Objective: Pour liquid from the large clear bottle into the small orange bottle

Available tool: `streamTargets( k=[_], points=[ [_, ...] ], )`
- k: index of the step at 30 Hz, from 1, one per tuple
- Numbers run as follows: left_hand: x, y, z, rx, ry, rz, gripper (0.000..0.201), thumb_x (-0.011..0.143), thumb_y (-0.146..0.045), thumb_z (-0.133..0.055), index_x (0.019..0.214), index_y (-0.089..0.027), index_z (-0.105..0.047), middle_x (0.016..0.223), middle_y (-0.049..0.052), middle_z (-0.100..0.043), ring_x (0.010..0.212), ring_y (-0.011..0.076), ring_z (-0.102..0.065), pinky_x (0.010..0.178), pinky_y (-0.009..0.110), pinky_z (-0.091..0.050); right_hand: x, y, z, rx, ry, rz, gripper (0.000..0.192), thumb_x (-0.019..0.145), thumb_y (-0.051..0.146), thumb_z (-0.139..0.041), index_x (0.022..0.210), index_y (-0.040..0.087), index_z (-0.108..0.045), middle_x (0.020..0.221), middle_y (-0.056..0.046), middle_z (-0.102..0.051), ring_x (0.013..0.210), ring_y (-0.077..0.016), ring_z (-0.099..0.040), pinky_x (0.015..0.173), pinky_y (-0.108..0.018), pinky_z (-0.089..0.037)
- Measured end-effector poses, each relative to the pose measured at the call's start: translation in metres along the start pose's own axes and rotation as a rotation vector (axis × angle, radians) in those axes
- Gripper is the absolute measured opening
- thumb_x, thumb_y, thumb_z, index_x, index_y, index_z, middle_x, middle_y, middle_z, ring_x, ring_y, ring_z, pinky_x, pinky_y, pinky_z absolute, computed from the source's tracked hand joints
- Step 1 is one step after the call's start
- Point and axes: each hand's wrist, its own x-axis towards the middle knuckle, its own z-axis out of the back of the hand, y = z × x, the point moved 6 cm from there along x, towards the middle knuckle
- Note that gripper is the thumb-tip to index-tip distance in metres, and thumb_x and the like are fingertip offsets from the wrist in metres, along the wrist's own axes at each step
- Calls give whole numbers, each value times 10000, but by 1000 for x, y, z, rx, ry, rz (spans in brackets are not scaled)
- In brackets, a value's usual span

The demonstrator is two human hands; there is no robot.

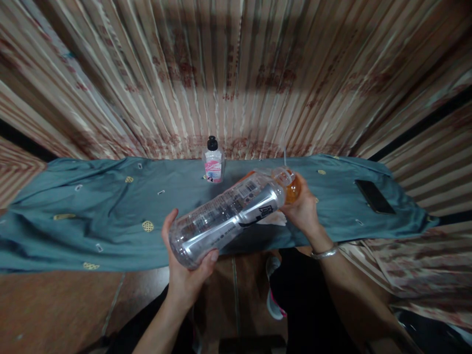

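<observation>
My left hand (pixel 190 273) is closed around the lower end of a large clear plastic bottle (pixel 224 216) with a silver label band. The bottle is tilted, its far end pointing up and to the right. My right hand (pixel 304 206) is wrapped round a small clear container with orange contents (pixel 293 189). It is right against the bottle's far end; whether they touch I cannot tell. Behind the large bottle, an orange edge (pixel 248 175) shows, mostly hidden. Under it lies a white piece of paper or tissue (pixel 273 219), partly covered.
A small bottle with a black cap and pink label (pixel 213 164) stands at the back of the teal cloth-covered table (pixel 121 216). A black phone (pixel 374 196) lies on the right. Pleated curtains (pixel 236 73) hang directly behind.
</observation>
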Motion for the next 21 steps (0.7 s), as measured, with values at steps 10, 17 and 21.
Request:
streamTargets(
  k=[10,17,21],
  points=[
    [0,2,-2,-25,10,22,1008,678,-486,-900,1490,-243,-354,1167,90,-652,988,258,-717,883,399,-585,0,3,3,2,-6,5,892,648,438,-851,1443,186,-535,1242,-154,-793,1084,-365,-792,943,-514,-657],
    [-1,-3,-4,-18,-47,-53,968,714,-533,-880,1483,-218,-385,1151,87,-679,966,240,-730,858,368,-588,0,3,2,0,11,16,883,679,444,-830,1460,190,-506,1268,-156,-782,1096,-358,-788,933,-489,-660],
    [-2,-3,-5,-27,-46,-68,954,729,-527,-876,1494,-222,-394,1144,80,-679,965,230,-726,854,352,-583,0,3,2,-5,7,13,875,668,418,-821,1456,200,-508,1269,-150,-782,1093,-360,-789,946,-501,-656]
  ],
)
